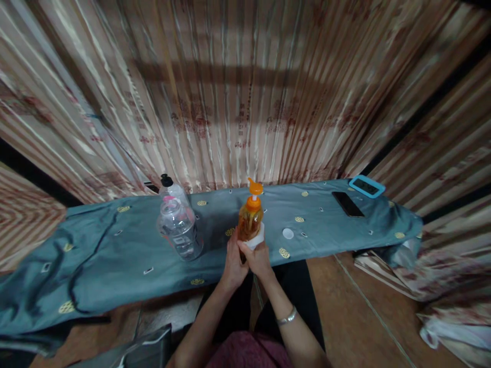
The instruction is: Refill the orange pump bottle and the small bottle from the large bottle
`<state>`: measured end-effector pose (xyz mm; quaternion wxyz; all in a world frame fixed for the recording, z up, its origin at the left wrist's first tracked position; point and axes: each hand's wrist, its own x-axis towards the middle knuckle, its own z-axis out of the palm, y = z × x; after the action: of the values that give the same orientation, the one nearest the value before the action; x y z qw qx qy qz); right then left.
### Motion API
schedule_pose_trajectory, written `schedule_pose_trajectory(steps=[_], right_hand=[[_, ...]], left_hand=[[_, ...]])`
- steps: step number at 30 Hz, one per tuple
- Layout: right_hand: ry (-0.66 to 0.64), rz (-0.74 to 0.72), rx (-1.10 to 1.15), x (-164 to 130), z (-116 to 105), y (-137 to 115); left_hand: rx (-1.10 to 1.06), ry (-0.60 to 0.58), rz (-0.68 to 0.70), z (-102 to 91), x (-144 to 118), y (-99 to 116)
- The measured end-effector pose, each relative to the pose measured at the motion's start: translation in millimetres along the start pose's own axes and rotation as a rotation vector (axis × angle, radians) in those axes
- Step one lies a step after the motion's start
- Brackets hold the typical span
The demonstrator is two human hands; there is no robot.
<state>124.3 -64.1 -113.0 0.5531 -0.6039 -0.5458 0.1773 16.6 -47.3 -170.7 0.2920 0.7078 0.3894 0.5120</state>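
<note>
A pump bottle (250, 221) with an amber body and an orange pump head stands upright at the table's front edge. My left hand (233, 265) grips its lower left side. My right hand (258, 257) is closed around its lower right, the thumb across the front. A white piece (258, 237) lies against the bottle just above my right hand; whether it is a label or a separate sheet I cannot tell. The bottle's base is hidden by my fingers. To the right of the hands lies a small white disc (288, 233).
A large clear plastic bottle (182, 232) stands at left, with a black-capped clear bottle (173, 190) behind it. A dark phone (347, 204) and a blue-framed digital display (367, 186) lie at right on the green patterned tablecloth (138, 240). Curtains (215, 102) hang close behind.
</note>
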Motion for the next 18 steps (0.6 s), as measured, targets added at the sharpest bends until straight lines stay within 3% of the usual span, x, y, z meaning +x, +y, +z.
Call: schedule_pose_trajectory(steps=[4,7,13,15,18], right_hand=[[-0.056,-0.021,0.089,-4,-8,-2],[-0.066,-0.038,0.149,9,-15,-20],[0.101,-0.077,0.141,58,-21,-73],[0.136,-0.067,0.138,64,-17,-75],[0.185,-0.008,0.138,57,-10,-59]], left_hand=[[0.032,-0.018,0.050,-1.7,0,-4],[0.044,-0.024,0.094,-1.6,-3,-5],[0.052,-0.059,0.166,2.8,-15,5],[0.043,-0.078,0.158,2.6,-18,8],[-0.006,-0.083,0.117,0.2,-19,9]])
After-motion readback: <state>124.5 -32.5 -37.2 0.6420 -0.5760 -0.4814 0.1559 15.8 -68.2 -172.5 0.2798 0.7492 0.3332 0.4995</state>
